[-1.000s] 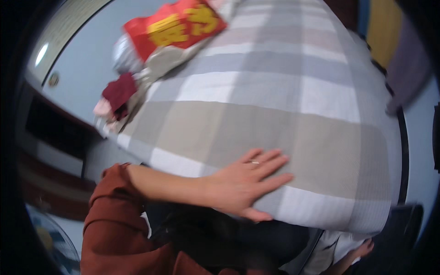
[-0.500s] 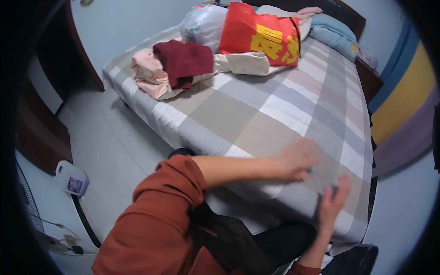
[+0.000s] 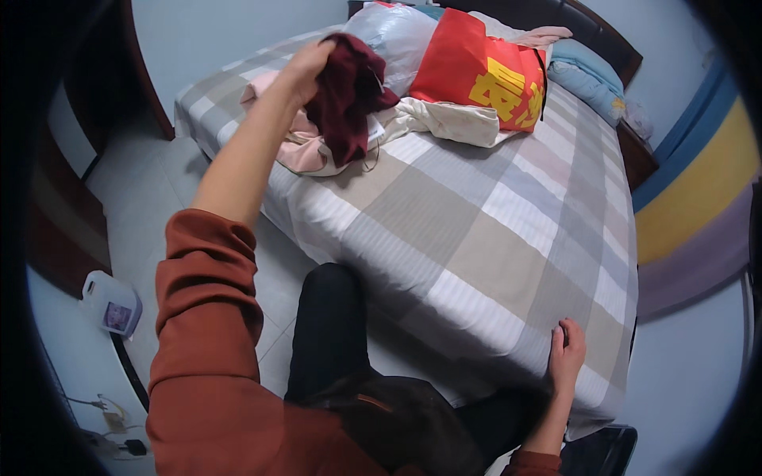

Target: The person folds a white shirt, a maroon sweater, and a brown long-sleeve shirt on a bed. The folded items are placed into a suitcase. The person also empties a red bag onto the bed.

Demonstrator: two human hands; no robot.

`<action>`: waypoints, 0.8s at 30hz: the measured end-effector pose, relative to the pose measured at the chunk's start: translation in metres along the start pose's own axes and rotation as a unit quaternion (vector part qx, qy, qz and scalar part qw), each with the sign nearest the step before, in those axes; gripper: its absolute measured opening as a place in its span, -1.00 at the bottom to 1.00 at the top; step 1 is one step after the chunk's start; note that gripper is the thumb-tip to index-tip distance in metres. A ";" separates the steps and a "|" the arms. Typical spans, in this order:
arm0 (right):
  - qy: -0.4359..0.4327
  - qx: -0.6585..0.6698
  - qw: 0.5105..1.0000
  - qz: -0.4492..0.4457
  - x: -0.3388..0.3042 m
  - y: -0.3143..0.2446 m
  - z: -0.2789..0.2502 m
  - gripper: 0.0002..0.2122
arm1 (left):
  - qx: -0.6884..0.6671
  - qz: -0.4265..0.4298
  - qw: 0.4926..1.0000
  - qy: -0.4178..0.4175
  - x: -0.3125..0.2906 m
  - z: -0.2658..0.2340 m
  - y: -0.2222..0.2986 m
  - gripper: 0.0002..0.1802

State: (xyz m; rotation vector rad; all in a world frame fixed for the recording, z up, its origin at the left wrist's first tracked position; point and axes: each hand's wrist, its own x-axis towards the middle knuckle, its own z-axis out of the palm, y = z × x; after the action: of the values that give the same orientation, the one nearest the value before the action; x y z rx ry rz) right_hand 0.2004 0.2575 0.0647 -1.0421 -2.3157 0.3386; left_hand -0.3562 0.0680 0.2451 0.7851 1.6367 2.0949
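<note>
Evidently, the left hand (image 3: 305,70) is gripping a maroon cloth (image 3: 348,103) over the bed (image 3: 492,254)

From my end, I am keeping the left hand closed on the cloth's upper left part, fingers folded around it, while the rest is hanging below and to the right. The cloth is lying directly at that hand and well apart from the right hand (image 3: 568,349), towards the bed's near edge on its left half. Its lower end is overlapping a pink cloth (image 3: 300,153); I am not able to tell whether they are touching. Just beyond, a translucent bag (image 3: 397,47) and a red bag (image 3: 452,67) are standing side by side, with a pale cloth (image 3: 460,120) lying before the red one.

Meanwhile, I am seeing the right hand near the bed's near right corner, its fingers loosely bent and partly open, holding nothing visible. I cannot tell whether it is pressing on the sheet.
</note>
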 end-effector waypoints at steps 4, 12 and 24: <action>-0.043 0.180 0.981 0.058 0.017 -0.040 -0.002 -0.76 | -0.015 0.099 0.991 -0.083 0.005 0.026 0.058 -0.75; -0.091 0.418 0.895 -0.124 0.116 -0.197 0.002 -0.43 | -0.220 0.144 0.879 -0.398 -0.053 0.112 0.126 -0.78; -0.123 0.504 0.852 -0.072 0.167 -0.126 -0.031 -0.94 | -0.195 0.052 0.909 -0.365 -0.064 0.117 0.123 -0.73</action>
State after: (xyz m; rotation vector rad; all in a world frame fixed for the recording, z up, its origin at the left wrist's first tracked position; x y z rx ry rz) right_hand 0.0537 0.2988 0.2117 -0.2860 -1.9166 1.4858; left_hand -0.2270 0.0873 0.3712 1.3144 0.7639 1.7659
